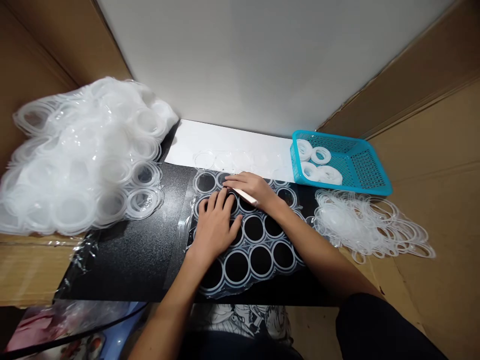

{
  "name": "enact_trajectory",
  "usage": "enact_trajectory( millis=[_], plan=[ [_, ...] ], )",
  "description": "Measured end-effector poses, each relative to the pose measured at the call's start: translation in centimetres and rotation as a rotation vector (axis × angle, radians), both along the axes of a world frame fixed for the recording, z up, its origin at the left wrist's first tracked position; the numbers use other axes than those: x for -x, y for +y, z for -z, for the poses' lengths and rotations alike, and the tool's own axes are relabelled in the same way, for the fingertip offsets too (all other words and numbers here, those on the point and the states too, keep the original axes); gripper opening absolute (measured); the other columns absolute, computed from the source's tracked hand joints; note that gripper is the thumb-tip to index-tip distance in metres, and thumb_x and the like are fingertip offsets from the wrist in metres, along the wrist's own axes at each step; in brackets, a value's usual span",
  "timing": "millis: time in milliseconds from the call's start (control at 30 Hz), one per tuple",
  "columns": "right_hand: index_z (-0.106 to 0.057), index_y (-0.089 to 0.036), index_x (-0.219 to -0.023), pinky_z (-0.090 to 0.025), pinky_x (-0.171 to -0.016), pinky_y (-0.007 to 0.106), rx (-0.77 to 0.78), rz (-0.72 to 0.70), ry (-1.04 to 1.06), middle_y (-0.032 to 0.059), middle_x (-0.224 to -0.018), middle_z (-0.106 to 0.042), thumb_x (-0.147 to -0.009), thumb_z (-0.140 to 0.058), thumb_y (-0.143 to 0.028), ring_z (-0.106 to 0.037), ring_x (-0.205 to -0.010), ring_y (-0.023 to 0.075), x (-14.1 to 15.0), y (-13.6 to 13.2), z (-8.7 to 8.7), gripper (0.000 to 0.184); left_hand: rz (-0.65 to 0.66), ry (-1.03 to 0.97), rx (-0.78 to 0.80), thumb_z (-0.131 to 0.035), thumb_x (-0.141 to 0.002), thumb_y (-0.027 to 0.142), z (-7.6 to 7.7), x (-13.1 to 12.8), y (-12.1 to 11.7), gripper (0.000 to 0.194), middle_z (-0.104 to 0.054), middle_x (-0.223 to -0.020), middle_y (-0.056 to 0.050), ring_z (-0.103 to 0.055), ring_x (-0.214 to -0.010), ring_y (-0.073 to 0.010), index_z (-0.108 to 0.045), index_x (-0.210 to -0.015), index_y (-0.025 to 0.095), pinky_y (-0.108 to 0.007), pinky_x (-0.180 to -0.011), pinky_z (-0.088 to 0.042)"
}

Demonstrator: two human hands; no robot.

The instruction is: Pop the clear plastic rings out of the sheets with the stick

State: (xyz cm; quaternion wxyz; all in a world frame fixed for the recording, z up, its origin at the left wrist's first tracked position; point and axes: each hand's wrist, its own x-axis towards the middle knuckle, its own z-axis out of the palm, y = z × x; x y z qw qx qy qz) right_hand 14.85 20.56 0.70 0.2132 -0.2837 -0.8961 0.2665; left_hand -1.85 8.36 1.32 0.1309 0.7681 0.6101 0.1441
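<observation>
Fingers parted and pointing away, the left hand rests palm down, gripping nothing, on a clear ring sheet; the right hand, curled closed, holds a pale flat tool slanting from far left to near right. The sheet lies on the black counter, long axis running away, far end over a white board.

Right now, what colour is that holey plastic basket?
The rectangular plastic basket is turquoise blue, in the head view.
</observation>
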Motion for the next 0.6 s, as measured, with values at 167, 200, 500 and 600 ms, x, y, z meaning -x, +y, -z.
enact_trajectory(
  millis=[167, 200, 500, 600],
  plan=[
    [-0.074, -0.028, -0.127, -0.049, -0.106, 0.05, -0.157, 0.148, -0.11, 0.0053, -0.137, -0.071, -0.104, -0.049, -0.024, -0.066, -0.12, 0.0276, 1.5, 3.3, -1.3, 0.034, -0.003, 0.008, -0.001, -0.049, -0.103, 0.041, 0.2, 0.0, -0.2, 0.045, -0.049, -0.159, -0.014, -0.044, -0.144, -0.036, -0.053, -0.144, 0.021, -0.058, -0.115, -0.037],
    [-0.073, -0.027, -0.128, -0.048, -0.106, 0.049, -0.206, 0.184, -0.104, 0.0054, -0.137, -0.071, -0.104, -0.047, -0.023, -0.066, -0.121, 0.0276, 1.7, 4.3, -1.5, 0.035, -0.003, 0.008, -0.002, -0.049, -0.103, 0.041, 0.2, 0.0, -0.2, 0.045, -0.049, -0.159, -0.013, -0.044, -0.144, -0.0358, -0.053, -0.143, 0.021, -0.058, -0.115, -0.037],
    [-0.078, -0.026, -0.118, -0.056, -0.1, 0.043, -0.413, 0.692, 0.219, 0.0069, -0.116, -0.079, -0.105, -0.054, -0.04, -0.073, -0.109, 0.0257, -5.3, 2.2, -5.1, 0.03, 0.037, -0.096, -0.065, -0.052, -0.103, 0.039, 0.6, 1.0, -0.7, 0.041, -0.052, -0.154, -0.014, -0.046, -0.141, -0.0335, -0.054, -0.139, 0.019, -0.054, -0.116, -0.038],
    [-0.08, -0.024, -0.11, -0.054, -0.105, 0.046, -0.433, 0.913, 0.046, 0.0082, -0.112, -0.08, -0.103, -0.057, -0.042, -0.074, -0.11, 0.0274, -12.6, -5.3, -5.7, 0.03, 0.016, -0.175, -0.125, -0.052, -0.103, 0.034, 0.2, 1.9, -1.3, 0.036, -0.055, -0.148, -0.015, -0.048, -0.14, -0.0299, -0.056, -0.135, 0.019, -0.05, -0.119, -0.036]
  ],
)
